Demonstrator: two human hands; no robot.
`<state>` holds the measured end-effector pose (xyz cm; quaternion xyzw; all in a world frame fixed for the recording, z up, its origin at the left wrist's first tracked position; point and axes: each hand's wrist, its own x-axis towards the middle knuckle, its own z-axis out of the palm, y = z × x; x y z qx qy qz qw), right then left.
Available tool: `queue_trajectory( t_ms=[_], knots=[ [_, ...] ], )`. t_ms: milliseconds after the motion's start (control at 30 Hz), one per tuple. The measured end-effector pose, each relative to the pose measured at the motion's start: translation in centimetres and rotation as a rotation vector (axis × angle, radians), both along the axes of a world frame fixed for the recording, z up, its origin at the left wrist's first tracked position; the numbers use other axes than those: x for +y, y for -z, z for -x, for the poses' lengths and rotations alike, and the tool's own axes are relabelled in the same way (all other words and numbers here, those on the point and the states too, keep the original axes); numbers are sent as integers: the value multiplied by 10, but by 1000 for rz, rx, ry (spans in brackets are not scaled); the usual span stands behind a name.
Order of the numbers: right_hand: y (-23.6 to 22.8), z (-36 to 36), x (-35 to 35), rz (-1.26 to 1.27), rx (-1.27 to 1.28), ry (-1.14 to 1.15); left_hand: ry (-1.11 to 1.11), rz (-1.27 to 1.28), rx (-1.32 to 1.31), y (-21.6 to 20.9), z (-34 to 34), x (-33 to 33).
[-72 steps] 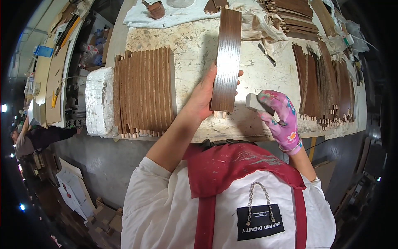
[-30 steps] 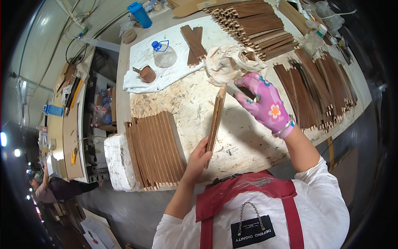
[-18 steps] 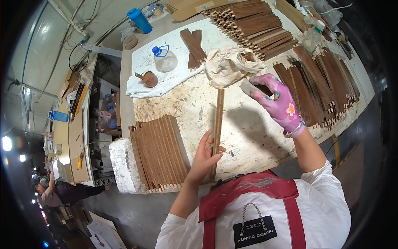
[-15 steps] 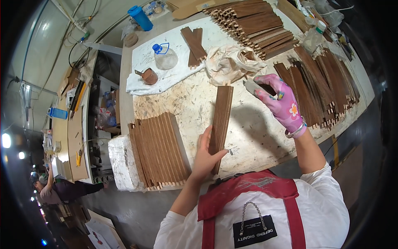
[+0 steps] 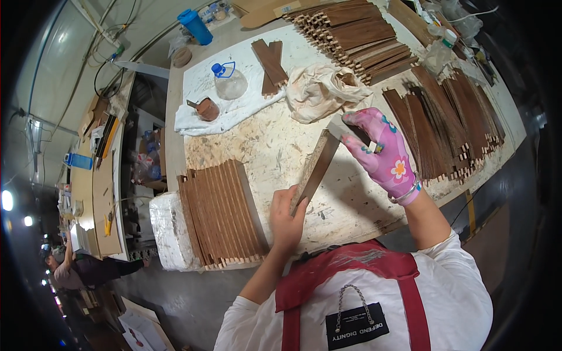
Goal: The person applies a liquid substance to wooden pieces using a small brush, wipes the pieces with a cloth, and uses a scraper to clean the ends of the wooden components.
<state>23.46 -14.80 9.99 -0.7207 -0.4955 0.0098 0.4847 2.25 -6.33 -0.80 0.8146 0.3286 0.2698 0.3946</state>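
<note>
My bare left hand [image 5: 286, 221] is closed round the lower end of a brown wooden slat [image 5: 317, 168], which tilts up and to the right over the table. Its narrow edge is turned up. In a pink flowered glove, my right hand [image 5: 387, 153] grips a small grey sanding block [image 5: 338, 126] between thumb and fingers. The block lies against or just over the slat's far end; I cannot tell if they touch. Left of my left hand, a row of upright slats [image 5: 222, 210] with pale tenon ends stands side by side.
A crumpled cream cloth [image 5: 319, 93] lies beyond the slat. More slats [image 5: 442, 123] fill the right side, with a stack [image 5: 363, 35] behind. On a white towel [image 5: 193, 120] stand a clear jug [image 5: 231, 85] and a small brown pot [image 5: 207, 109]. A white foam block [image 5: 170, 231] is at the left edge.
The slat has turned onto its edge and now leans to the right. My right hand has brought the sanding block left and slightly down to the slat's far end.
</note>
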Motion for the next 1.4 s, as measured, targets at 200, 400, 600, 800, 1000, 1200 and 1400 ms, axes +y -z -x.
queue_trajectory(
  t_ms=[200,400,600,800,1000,1200,1400],
  knots=[
    [1,0,-4,-41,40,15,-53,45,-42,-1,0,-2],
    [0,9,5,-3,117,-22,-20,27,-51,0,-3,-1],
    [-2,9,-1,113,51,17,-22,-67,-63,-1,2,-7],
    [17,-7,-6,68,19,58,-19,390,-201,-4,-5,-3],
    [22,-2,-28,6,3,-20,7,1217,-520,-24,-23,35],
    [17,20,-49,183,-26,-294,-55,1394,-380,-59,-40,57],
    [4,31,-54,160,-219,-385,-95,1294,-502,-51,-44,50]
  ],
)
